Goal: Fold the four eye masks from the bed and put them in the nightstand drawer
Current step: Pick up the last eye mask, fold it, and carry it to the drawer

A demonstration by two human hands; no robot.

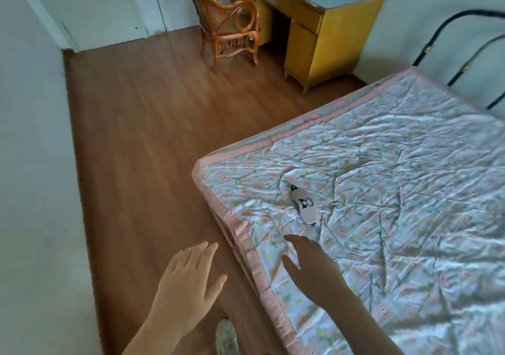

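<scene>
As I reached in from the bedside, one pink eye mask (pixel 304 204) lay unfolded near the bed's (pixel 410 190) corner, just ahead of my right hand (pixel 311 264). Both hands were spread and empty, the left hand (pixel 188 281) over open floor (pixel 142 149). I saw no drawer.

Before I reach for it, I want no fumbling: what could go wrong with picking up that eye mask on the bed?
1. The eye mask lies flat in a crease of the rumpled bedspread; open fingers may pinch cloth along with it.
2. Its black strap pokes out at both ends and could drag or snag.
3. The right hand is empty and short of the mask; the left hand is out over the floor, unable to help.
</scene>
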